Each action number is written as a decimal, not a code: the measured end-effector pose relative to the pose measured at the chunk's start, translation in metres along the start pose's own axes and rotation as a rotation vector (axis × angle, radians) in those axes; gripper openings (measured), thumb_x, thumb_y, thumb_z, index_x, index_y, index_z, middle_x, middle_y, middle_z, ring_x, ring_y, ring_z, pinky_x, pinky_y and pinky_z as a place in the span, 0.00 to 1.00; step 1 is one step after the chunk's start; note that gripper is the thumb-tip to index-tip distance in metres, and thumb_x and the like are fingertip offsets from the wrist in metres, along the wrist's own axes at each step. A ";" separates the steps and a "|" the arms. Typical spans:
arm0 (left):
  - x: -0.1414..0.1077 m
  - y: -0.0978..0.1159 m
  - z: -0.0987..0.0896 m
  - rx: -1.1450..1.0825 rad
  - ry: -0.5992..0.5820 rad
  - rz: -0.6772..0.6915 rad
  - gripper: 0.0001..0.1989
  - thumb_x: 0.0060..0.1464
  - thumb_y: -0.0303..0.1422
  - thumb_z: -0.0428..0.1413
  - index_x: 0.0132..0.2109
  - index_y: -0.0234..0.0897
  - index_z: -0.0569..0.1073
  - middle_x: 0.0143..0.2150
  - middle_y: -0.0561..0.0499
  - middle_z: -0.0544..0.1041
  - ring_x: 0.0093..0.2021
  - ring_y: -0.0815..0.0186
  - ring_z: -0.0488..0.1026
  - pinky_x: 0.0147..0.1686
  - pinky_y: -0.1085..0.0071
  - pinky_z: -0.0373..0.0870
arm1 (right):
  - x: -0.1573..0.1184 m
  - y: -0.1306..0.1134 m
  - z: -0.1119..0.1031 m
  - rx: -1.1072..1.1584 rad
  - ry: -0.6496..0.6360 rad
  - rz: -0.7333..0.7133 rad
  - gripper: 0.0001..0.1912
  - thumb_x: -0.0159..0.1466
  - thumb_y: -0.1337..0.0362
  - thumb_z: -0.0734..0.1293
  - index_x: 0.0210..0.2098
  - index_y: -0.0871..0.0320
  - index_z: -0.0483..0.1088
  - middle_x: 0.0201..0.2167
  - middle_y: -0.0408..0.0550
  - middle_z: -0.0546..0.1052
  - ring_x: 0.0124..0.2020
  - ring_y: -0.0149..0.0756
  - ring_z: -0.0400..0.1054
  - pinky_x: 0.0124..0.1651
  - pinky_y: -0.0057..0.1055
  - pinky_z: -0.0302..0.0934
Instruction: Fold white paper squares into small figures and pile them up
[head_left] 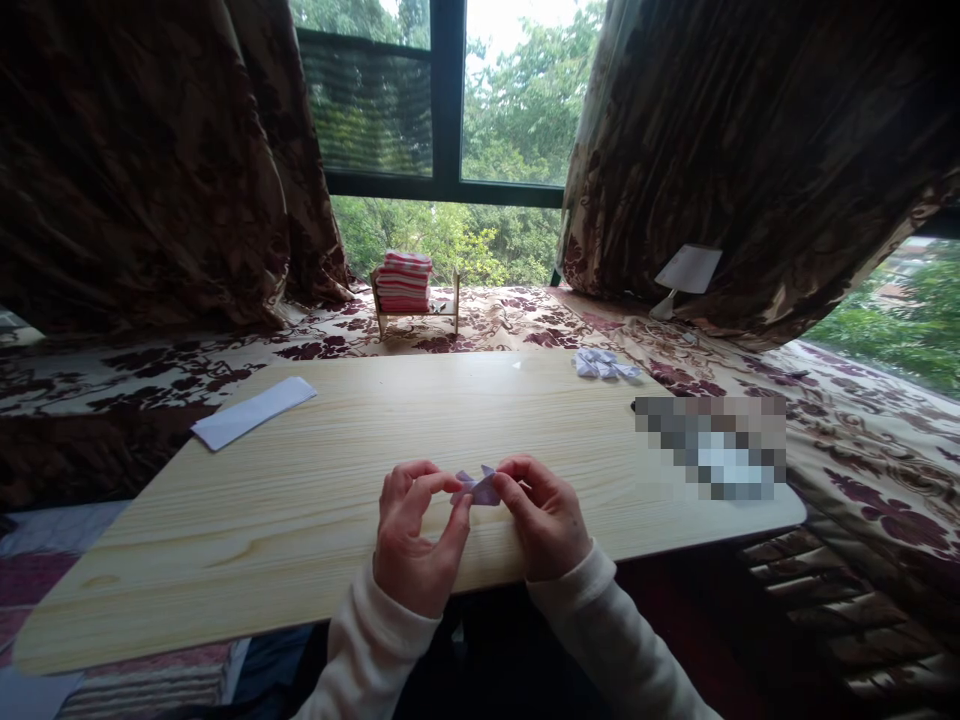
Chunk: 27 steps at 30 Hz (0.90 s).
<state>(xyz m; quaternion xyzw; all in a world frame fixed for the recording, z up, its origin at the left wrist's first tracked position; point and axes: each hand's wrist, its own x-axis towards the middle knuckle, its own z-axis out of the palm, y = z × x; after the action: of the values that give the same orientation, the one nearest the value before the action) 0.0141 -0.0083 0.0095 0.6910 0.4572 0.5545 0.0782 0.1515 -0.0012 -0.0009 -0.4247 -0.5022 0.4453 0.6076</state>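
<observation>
A small folded paper piece (481, 491), pale lilac with pointed corners, is held between both hands just above the near edge of the table (337, 520). My left hand (418, 535) pinches its left side between thumb and forefinger. On its right side, my right hand (544, 515) grips it with thumb and bent fingers. The fingertips cover parts of the paper, so its full shape is hidden. Toward the far right of the table lies a cluster of several similar folded paper pieces (602, 364).
A stack of white paper strips (255, 412) lies at the table's left. A blurred-out patch (712, 450) covers something on the right. Beyond the table, a small rack (454, 310) holds folded striped cloths (405, 282), and a white lamp (688, 270) stands by the curtain.
</observation>
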 end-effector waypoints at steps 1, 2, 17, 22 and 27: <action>0.000 0.000 0.000 0.000 -0.016 0.001 0.03 0.47 0.27 0.56 0.33 0.38 0.71 0.36 0.50 0.67 0.40 0.63 0.67 0.43 0.63 0.65 | 0.000 0.000 0.000 0.002 0.002 0.003 0.08 0.56 0.59 0.66 0.28 0.58 0.66 0.25 0.42 0.70 0.26 0.31 0.66 0.30 0.28 0.60; 0.000 0.000 0.000 0.003 -0.031 -0.004 0.03 0.47 0.27 0.56 0.33 0.38 0.71 0.36 0.50 0.67 0.40 0.63 0.67 0.43 0.63 0.65 | 0.000 0.000 0.000 0.002 0.002 0.003 0.09 0.56 0.59 0.66 0.28 0.58 0.66 0.25 0.42 0.70 0.27 0.31 0.66 0.31 0.28 0.61; 0.000 -0.007 -0.001 -0.060 -0.160 -0.120 0.02 0.50 0.29 0.53 0.30 0.38 0.70 0.32 0.50 0.70 0.37 0.63 0.69 0.40 0.65 0.66 | -0.001 -0.001 0.002 -0.107 -0.033 -0.014 0.09 0.57 0.59 0.65 0.28 0.59 0.68 0.24 0.43 0.71 0.26 0.31 0.66 0.28 0.27 0.61; 0.001 -0.007 -0.002 -0.070 -0.164 -0.147 0.03 0.51 0.29 0.51 0.30 0.37 0.69 0.32 0.50 0.70 0.37 0.63 0.69 0.41 0.66 0.65 | -0.003 -0.002 0.003 -0.214 0.000 -0.142 0.04 0.57 0.64 0.64 0.30 0.58 0.69 0.27 0.44 0.72 0.28 0.31 0.66 0.29 0.27 0.61; 0.001 -0.007 -0.001 -0.065 -0.186 -0.142 0.03 0.50 0.29 0.51 0.31 0.38 0.70 0.32 0.50 0.71 0.38 0.63 0.69 0.42 0.66 0.65 | -0.004 0.001 0.004 -0.234 0.010 -0.189 0.04 0.55 0.66 0.66 0.32 0.57 0.69 0.28 0.44 0.72 0.28 0.32 0.67 0.28 0.28 0.62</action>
<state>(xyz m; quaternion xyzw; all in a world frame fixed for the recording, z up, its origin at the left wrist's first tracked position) 0.0091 -0.0039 0.0064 0.7023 0.4776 0.4956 0.1818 0.1466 -0.0044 -0.0018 -0.4454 -0.5854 0.3225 0.5957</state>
